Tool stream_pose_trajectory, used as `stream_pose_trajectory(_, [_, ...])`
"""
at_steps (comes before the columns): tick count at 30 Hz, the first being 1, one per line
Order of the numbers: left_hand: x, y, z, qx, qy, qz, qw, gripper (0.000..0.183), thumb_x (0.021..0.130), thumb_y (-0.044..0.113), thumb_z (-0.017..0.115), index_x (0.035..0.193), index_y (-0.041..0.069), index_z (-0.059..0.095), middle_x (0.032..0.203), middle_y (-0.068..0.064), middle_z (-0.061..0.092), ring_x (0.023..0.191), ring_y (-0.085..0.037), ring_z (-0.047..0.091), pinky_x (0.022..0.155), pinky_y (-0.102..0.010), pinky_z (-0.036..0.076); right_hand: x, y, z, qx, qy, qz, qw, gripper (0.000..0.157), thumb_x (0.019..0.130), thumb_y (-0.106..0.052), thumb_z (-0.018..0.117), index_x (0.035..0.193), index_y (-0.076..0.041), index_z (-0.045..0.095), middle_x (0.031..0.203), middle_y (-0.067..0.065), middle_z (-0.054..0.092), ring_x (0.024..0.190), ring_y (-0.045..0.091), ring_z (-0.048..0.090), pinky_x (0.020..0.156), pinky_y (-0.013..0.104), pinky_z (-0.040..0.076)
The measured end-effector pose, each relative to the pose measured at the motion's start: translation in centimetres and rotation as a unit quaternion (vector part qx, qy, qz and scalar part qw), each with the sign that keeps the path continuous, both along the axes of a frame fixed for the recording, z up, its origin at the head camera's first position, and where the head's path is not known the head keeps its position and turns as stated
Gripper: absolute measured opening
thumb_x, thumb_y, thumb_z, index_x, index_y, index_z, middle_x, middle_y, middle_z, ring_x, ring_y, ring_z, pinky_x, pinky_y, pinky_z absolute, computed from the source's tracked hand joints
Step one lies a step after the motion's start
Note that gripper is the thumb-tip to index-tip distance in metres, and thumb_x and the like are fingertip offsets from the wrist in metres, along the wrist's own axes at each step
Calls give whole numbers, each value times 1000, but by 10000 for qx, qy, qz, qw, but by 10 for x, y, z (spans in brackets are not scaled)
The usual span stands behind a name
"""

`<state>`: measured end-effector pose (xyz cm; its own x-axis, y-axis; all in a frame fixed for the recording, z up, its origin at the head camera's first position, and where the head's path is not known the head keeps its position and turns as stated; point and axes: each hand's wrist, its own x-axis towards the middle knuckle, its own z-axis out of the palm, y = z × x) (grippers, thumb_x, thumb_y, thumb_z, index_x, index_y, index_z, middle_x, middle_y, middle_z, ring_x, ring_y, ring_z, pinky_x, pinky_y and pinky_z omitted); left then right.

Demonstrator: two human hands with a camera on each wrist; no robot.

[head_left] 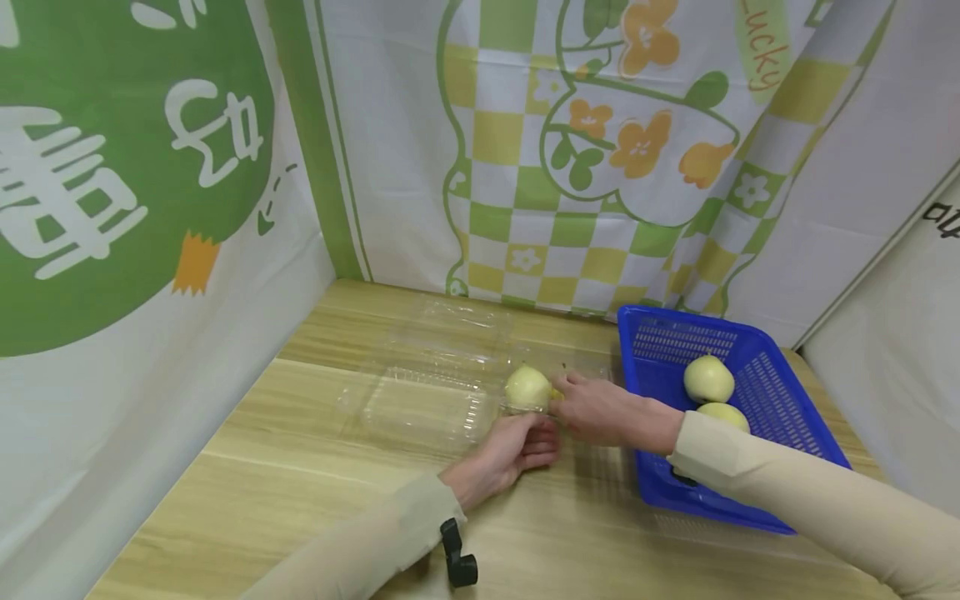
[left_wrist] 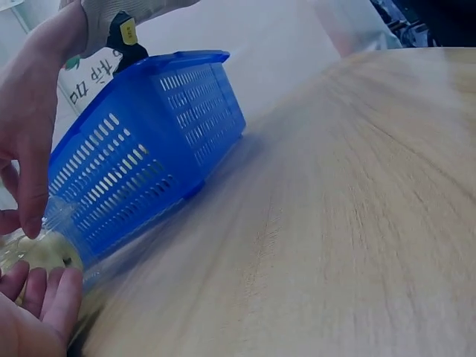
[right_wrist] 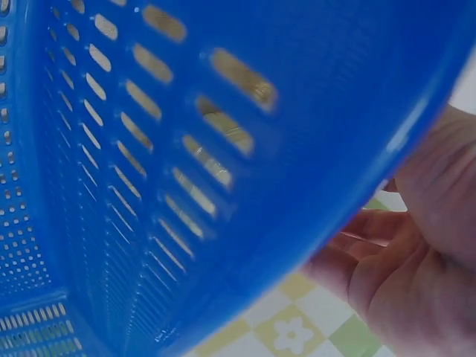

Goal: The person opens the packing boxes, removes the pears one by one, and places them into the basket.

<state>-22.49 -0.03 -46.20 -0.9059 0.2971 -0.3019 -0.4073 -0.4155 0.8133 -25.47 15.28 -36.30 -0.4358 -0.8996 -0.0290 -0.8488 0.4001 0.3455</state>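
Starting nearest us on the bench, we see the left grip with its fingers bent inward at the near edge of a clear container; whether it clamps the plastic we cannot tell. Just beyond, on the right, the right grip has thumb and fingers drawn near each other beside a pale pear; what lies between its fingertips is hidden, so we cannot tell whether it is clamped. The pear seems to sit inside that container, behind its near rim.

We judge the pear firm, fairly heavy for its size and smooth enough to slip, and its skin likely bruises; we would take it round its widest part, not by the stem. The container looks light, thin and springy, best steadied low at the corners.

Right of it, a stiff blue basket holds more pears. To the left, a second container lies open, its lid towards the far curtain.
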Motion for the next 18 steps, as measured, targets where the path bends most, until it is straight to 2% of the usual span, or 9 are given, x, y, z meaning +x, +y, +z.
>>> stream_pose_trajectory(6, [1,1,-2,-3,43,136,9999,30,87,16,55,105,-7,61,106,-30,61,92,-32,65,81,-42,52,4,-1,-4,141,495,153,9986,6,72,-10,66,74,-14,62,81,5,55,72,23,52,52,31,46])
stream_pose_trajectory(12, [2,1,-3,-41,96,180,9998,29,89,16,49,103,-7,61,100,-25,65,89,-29,66,81,-42,52,9,-2,-9,203,886,47,9958,4,70,-14,67,73,-13,64,83,6,55,69,20,52,44,28,44])
stream_pose_trajectory(18, [1,1,-3,-127,198,209,9995,29,88,14,48,101,-8,61,95,-21,67,87,-27,66,80,-40,53,11,-5,-9,445,900,-178,9948,7,72,-17,69,72,-13,63,83,6,55,67,19,51,42,28,45])
